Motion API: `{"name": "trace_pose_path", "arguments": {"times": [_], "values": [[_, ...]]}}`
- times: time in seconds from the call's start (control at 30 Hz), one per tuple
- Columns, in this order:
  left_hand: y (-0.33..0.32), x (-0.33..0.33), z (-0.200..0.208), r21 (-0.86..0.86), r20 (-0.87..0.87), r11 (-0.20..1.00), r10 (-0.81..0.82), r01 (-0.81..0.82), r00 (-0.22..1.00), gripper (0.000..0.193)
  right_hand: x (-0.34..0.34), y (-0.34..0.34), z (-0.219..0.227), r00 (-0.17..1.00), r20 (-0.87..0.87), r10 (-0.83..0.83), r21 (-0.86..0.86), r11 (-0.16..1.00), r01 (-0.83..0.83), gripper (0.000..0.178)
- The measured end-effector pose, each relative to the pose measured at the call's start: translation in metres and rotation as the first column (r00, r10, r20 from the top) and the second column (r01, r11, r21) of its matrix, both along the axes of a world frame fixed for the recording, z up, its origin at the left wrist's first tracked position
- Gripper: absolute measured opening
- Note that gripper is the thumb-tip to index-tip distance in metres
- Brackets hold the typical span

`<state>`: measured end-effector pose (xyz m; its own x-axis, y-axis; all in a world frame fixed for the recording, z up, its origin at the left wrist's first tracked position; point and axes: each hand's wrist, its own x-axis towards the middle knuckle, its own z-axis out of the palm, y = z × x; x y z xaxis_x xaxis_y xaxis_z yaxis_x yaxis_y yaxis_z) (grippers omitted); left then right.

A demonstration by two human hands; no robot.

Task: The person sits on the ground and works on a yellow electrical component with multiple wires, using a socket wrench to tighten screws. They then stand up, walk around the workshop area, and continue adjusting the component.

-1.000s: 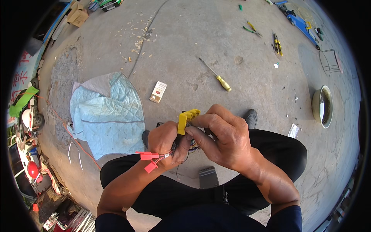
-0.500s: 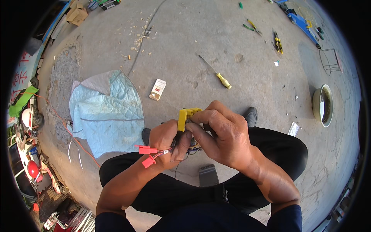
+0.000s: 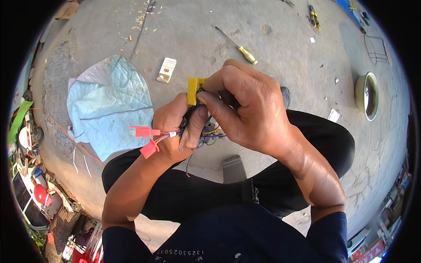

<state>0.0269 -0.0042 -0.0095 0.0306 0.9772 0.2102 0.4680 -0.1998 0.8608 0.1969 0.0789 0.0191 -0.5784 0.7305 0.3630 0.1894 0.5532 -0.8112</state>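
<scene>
In front of my body, both hands work close together on a yellow plastic piece [image 3: 192, 92] that looks like a connector housing. My left hand [image 3: 173, 125] is closed round a bundle of thin wires [image 3: 212, 130] just below it. Two red plug connectors [image 3: 145, 131] on short leads stick out to the left from that hand. My right hand [image 3: 250, 107] pinches at the yellow piece with thumb and forefinger; dark leads show at its fingertips. The fingers partly hide where the leads meet the yellow piece.
Ahead on the concrete lie a small white box [image 3: 167, 70], a screwdriver [image 3: 248, 55] and yellow-black pliers [image 3: 314, 18]. A blue quilted cloth [image 3: 116, 105] is at left, a metal basin [image 3: 360, 94] at right. A dark grey ribbed object [image 3: 234, 168] sits between my legs.
The view has tilted, and the floor things sit higher in it. Both hands, still together on the yellow piece and wires, appear higher and larger. More coloured wires show below them.
</scene>
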Motion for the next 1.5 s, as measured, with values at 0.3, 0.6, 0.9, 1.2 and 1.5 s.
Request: {"name": "trace_pose_path", "arguments": {"times": [0.3, 0.6, 0.9, 1.2, 1.5], "values": [[0.0, -0.003, -0.008, -0.154, 0.11, 0.988, -0.015, 0.032, 0.994, 0.017, 0.002, -0.002, -0.005, 0.991, 0.132, -0.01, -0.093, 0.995, 0.022, 0.01], [0.019, -0.013, -0.006, -0.396, 0.545, 0.917, 0.27, -0.04, 0.794, 0.024, 0.023, 0.03, 0.034, 0.972, 0.126, -0.201, -0.523, 0.819, 0.237, 0.03], [0.028, -0.027, 0.005, -0.491, 0.718, 0.87, 0.382, 0.036, 0.582, 0.027, 0.038, 0.047, 0.011, 0.934, -0.15, -0.323, -0.864, 0.502, 0.035, 0.029], [0.016, -0.03, 0.029, -0.492, 0.795, 0.841, 0.329, 0.224, 0.509, 0.032, 0.028, 0.037, 0.033, 0.97, -0.09, -0.226, -0.828, 0.558, 0.053, 0.037], [0.038, -0.057, 0.019, -0.483, 0.876, 0.84, 0.458, 0.247, 0.152, 0.032, 0.005, 0.056, -0.003, 0.977, 0.03, -0.212, -0.895, 0.429, 0.12, 0.031]]}}
